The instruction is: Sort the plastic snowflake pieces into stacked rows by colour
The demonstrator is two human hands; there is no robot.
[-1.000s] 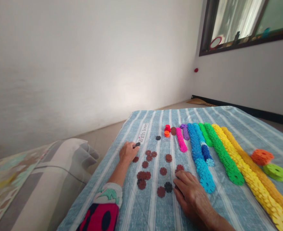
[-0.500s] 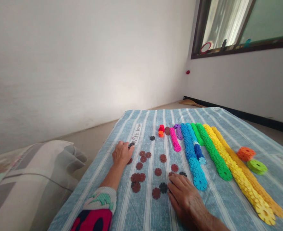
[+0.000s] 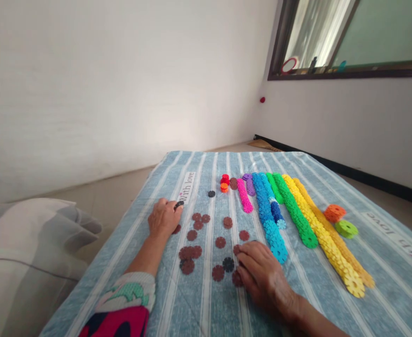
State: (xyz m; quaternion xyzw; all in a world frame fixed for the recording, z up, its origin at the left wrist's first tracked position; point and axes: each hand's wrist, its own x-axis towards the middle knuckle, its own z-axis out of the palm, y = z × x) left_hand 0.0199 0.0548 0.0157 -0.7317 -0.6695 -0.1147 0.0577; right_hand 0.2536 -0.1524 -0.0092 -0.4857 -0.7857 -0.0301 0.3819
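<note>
My left hand (image 3: 164,217) is closed at the left side of the cloth, a black notched disc (image 3: 179,204) pinched at its fingertips. A brown disc (image 3: 177,229) lies just below those fingers. On the right, my right hand (image 3: 267,276) rests low over the cloth with its fingers bent and close together, hiding whatever is under them. One brown disc (image 3: 237,278) shows partly by its thumb, and another brown disc (image 3: 236,250) by its fingertips. Between the hands lie several loose brown discs (image 3: 220,242) and a black disc (image 3: 228,264).
Overlapping rows of blue discs (image 3: 263,201), green discs (image 3: 293,210) and yellow discs (image 3: 320,224) stretch along the right. Near them are a pink row (image 3: 244,195), orange stack (image 3: 335,212) and lime stack (image 3: 346,229). A striped cloth (image 3: 149,281) covers the table.
The whole view has shifted, so the table appears farther left and higher. My right hand has slid slightly, uncovering a brown disc by the thumb and covering most of a black one.
</note>
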